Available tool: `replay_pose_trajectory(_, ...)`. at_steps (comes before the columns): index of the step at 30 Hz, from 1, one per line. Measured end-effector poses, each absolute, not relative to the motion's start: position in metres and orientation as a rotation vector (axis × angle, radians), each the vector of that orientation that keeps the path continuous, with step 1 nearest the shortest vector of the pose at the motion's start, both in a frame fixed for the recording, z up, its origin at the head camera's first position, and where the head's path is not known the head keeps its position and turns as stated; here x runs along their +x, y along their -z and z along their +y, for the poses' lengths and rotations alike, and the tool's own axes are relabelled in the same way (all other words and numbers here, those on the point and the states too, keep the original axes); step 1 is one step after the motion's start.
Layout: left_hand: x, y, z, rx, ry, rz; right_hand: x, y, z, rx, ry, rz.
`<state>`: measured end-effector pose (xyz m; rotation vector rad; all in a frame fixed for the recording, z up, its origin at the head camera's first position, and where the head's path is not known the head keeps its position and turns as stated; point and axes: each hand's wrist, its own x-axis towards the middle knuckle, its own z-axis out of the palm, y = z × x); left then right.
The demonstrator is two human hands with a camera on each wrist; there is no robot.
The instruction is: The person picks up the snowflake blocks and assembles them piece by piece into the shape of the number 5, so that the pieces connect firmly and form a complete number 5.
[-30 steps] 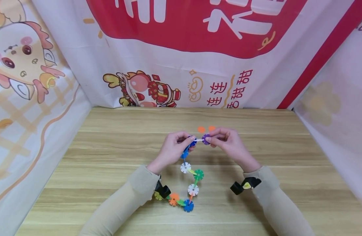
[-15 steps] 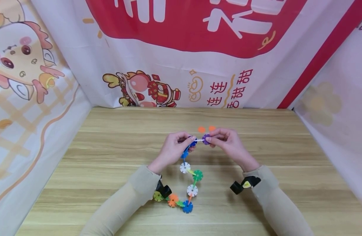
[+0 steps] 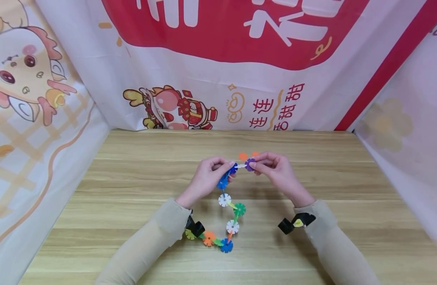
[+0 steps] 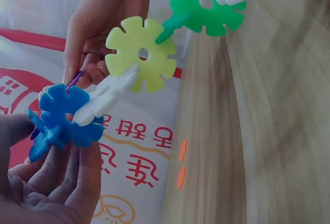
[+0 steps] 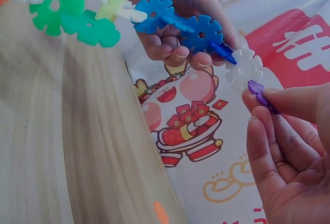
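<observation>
A chain of notched plastic snowflake discs hangs from my two raised hands and trails down to the table. My left hand point(image 3: 207, 178) pinches the chain at its dark blue discs point(image 5: 202, 34). Between thumb and fingers my right hand point(image 3: 277, 174) holds a purple disc point(image 3: 250, 164). That purple piece sits at the edge of a white disc point(image 5: 244, 70), which joins it to the blue ones. Below the left hand follow more links, among them a white disc point(image 3: 224, 200), a green disc point(image 3: 239, 209) and, lower, a blue disc point(image 3: 226, 246).
Two loose orange discs point(image 3: 243, 156) lie on the wooden table point(image 3: 133, 190) beyond the hands. Printed cloth walls point(image 3: 218, 95) stand along the back and both sides. The chain's lower end curves left, partly behind the left wrist camera point(image 3: 195, 228).
Both hands have risen slightly, farther from me, with the purple disc and the top of the chain. The hanging links have shifted up a little with them.
</observation>
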<state>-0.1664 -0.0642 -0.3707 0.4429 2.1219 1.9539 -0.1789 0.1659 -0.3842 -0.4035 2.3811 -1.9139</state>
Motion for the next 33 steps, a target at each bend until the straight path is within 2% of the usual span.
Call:
replay_pose_trajectory(8,-0.165,0.371,-0.064,0.427,-1.962,2.184,-0.172,0.37,0.159,-0.448,1.882,2.4)
replay_pose_trajectory(17,-0.161,0.374,-0.059,0.357,-2.045,2.284,-0.181,0.397,0.156,-0.351,1.964,2.331)
replay_pose_trajectory(26,-0.169,0.388,-0.057,0.308,-2.107,2.276,-0.181,0.401,0.149,-0.336,2.009,2.355)
replay_pose_trajectory(33,-0.18,0.404,-0.061,0.381,-2.025,2.259,-0.182,0.4,0.154,-0.353,1.994,2.346)
